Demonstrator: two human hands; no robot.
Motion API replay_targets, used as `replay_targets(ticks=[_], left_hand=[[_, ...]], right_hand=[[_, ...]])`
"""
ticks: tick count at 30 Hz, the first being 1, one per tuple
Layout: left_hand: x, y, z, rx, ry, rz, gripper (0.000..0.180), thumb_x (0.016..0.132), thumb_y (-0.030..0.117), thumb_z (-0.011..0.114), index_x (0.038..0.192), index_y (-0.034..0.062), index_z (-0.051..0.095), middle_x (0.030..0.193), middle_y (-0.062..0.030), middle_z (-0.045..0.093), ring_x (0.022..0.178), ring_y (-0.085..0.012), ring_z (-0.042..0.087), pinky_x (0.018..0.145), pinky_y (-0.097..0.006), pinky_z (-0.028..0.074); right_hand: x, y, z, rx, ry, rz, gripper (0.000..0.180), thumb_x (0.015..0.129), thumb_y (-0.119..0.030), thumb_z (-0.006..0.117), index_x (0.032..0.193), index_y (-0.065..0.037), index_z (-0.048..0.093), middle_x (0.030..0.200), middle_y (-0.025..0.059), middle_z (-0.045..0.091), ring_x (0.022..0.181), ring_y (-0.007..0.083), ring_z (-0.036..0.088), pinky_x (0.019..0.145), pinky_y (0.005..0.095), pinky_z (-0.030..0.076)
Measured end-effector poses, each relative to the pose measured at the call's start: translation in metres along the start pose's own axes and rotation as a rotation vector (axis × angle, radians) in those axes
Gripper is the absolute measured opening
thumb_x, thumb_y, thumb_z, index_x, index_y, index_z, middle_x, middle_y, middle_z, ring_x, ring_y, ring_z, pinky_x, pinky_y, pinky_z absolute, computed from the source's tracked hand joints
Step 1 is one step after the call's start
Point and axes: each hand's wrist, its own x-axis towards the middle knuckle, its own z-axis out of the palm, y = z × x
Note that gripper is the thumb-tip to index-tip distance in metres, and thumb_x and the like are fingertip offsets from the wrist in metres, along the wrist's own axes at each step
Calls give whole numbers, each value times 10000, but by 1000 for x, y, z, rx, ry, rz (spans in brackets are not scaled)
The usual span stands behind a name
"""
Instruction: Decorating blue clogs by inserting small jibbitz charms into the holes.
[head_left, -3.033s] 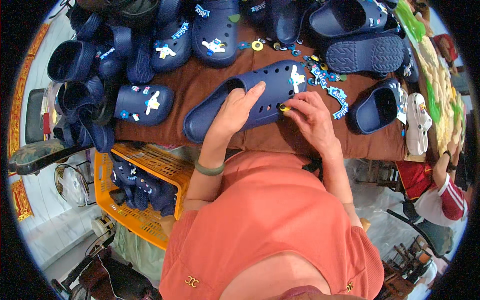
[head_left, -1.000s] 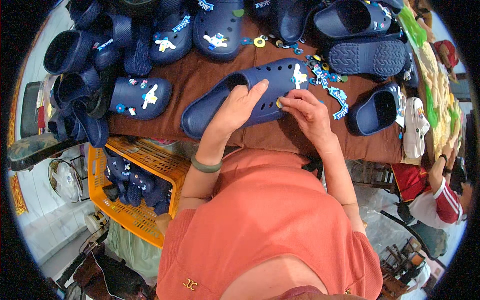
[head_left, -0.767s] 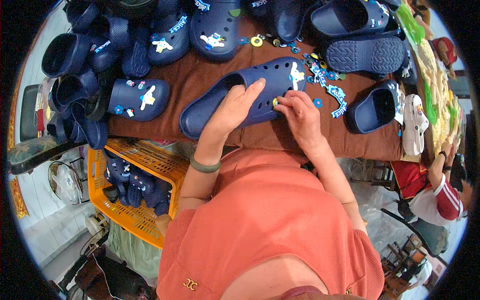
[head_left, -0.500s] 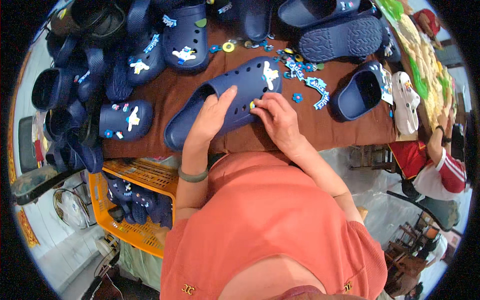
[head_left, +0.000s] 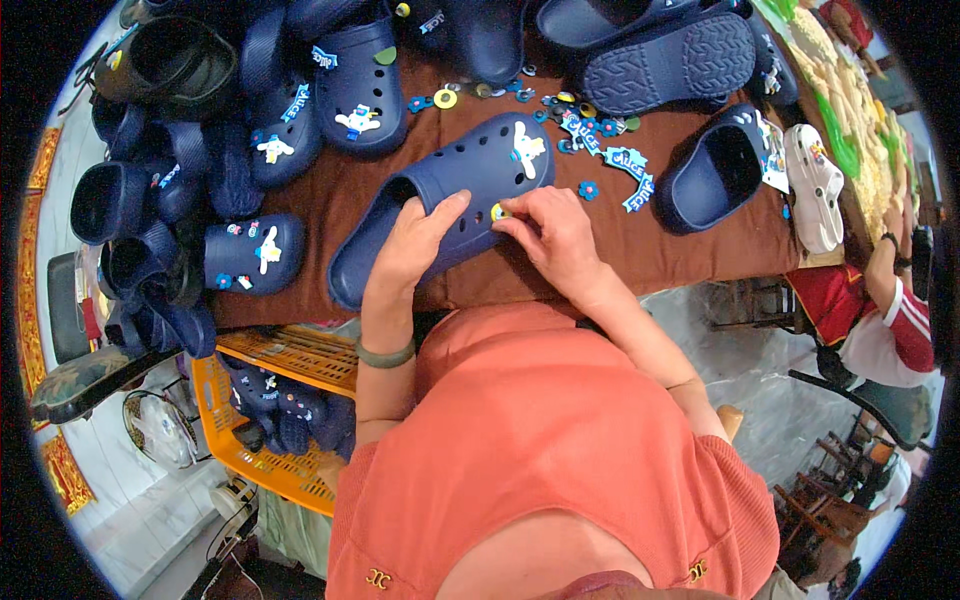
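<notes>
Hands fitting a small charm to a navy clog (head_left: 450, 205) on a brown table (head_left: 690, 255).

Left hand (head_left: 415, 245) grips the clog's side, steadying it; right hand (head_left: 545, 230) pinches a yellow charm (head_left: 498, 211) against the holed upper. Loose charms (head_left: 590, 130) lie within reach beyond.

Far left you see piled navy clogs (head_left: 300, 110) | near left, orange crate (head_left: 290, 420) | right, white clog (head_left: 815, 185), seated person (head_left: 880, 310)

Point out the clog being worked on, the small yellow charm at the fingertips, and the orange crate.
navy clog (head_left: 470, 165), head view, perforated upper near the toe.
yellow charm (head_left: 497, 212), head view, its round face.
orange crate (head_left: 300, 352), head view, its slatted top rim.
</notes>
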Motion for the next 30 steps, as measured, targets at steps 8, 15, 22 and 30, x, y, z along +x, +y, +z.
replay_targets(ticks=[8, 15, 22, 30], left_hand=[[-1, 1, -1, -31, -20, 33, 308, 934, 207, 574, 1125, -33, 602, 1064, -36, 625, 947, -102, 575, 830, -271, 473], [3, -2, -5, 30, 45, 54, 435, 968, 368, 520, 1096, -35, 623, 1019, -71, 669, 875, -115, 632, 779, -265, 502], [-3, 7, -1, 86, 75, 14, 503, 959, 452, 509, 993, -26, 665, 934, -81, 680, 814, -114, 632, 741, -254, 498], [0, 3, -2, 88, 58, 14, 566, 977, 482, 447, 1021, -46, 644, 943, -70, 652, 869, -133, 572, 807, -287, 464]], right_hand=[[-3, 43, -68, -228, -142, 261, 232, 794, -121, 699, 1009, -50, 651, 962, 139, 621, 857, 332, 613, 729, 398, 494], [-9, 60, -72, -302, -234, 301, 180, 842, -82, 620, 1010, -36, 662, 1012, 153, 623, 904, 354, 610, 784, 408, 488], [1, 40, -70, -115, -216, 237, 185, 840, -80, 630, 1017, -33, 657, 1015, 158, 625, 906, 348, 616, 801, 407, 488], [-6, 38, -48, 197, -46, 536, 137, 825, -65, 693, 949, -6, 689, 954, 104, 663, 859, 203, 639, 732, 281, 499]])
